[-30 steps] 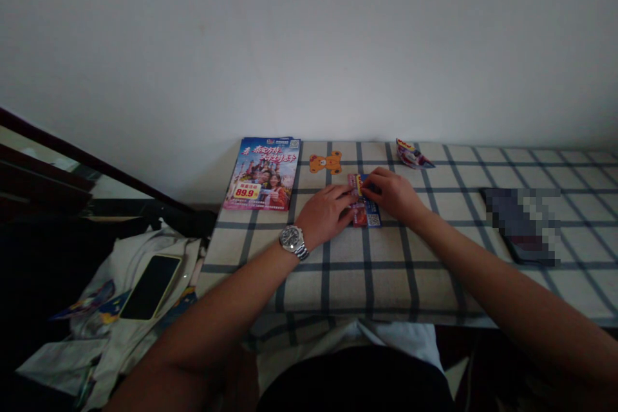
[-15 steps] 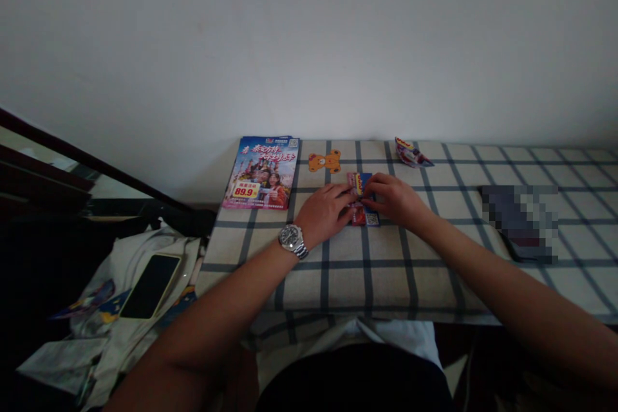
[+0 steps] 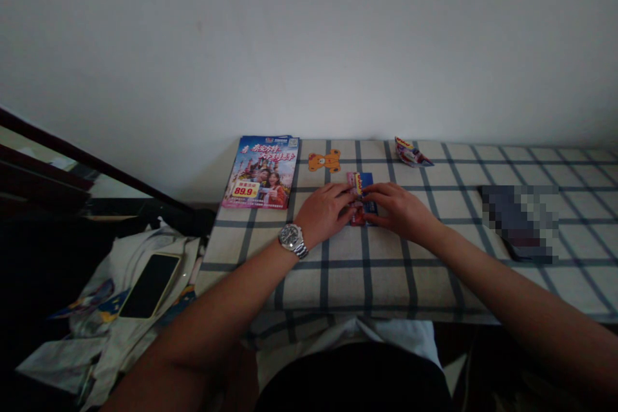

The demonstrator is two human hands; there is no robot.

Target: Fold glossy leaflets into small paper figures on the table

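Observation:
A small folded leaflet (image 3: pixel 358 181), pink, yellow and blue with print, lies flat on the checked cloth (image 3: pixel 333 283) between my hands. My left hand (image 3: pixel 324 209), with a steel watch (image 3: pixel 292 239) at its wrist, grips the leaflet's left side, index finger above and thumb below. From the right, my right hand (image 3: pixel 398 209) holds the other side, its fingers near the upper part and its thumb lower down. The fingertips cover part of the print. Just beyond the hands lies a flat orange bear cutout (image 3: pixel 324 161).
A stack of printed flyers (image 3: pixel 261 174) lies at the table's back left. A folded paper piece (image 3: pixel 412 153) stands by the wall (image 3: pixel 309 45). A partly pixelated dark phone (image 3: pixel 519 225) lies to the right. Lower left, another phone (image 3: pixel 149 286) rests on a white bag (image 3: pixel 109 347).
My right hand has shifted slightly, its fingers spreading and its thumb coming down over the leaflet's lower right, covering the printed code there. The left hand stays nearly still.

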